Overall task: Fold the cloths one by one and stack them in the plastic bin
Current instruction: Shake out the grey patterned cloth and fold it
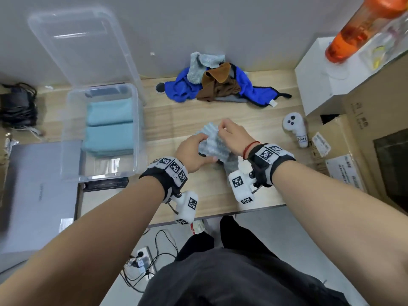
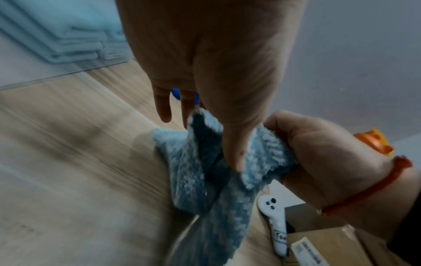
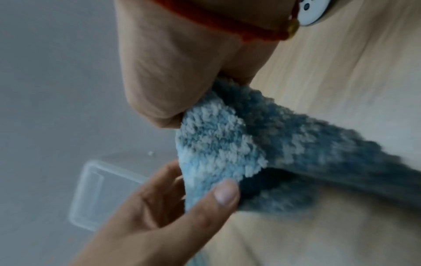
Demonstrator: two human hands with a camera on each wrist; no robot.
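A fluffy grey-blue cloth hangs bunched above the middle of the wooden table, held by both hands. My left hand pinches its left part between thumb and fingers; the thumb presses the cloth in the left wrist view. My right hand grips the upper right part, fingers curled round the cloth. The clear plastic bin stands at the left with folded light-blue cloths inside. A pile of unfolded cloths, blue, brown and grey, lies at the back against the wall.
The bin's clear lid leans against the wall behind it. A white controller lies at the right beside cardboard boxes and a white box. An orange bottle stands top right. A black bag sits far left.
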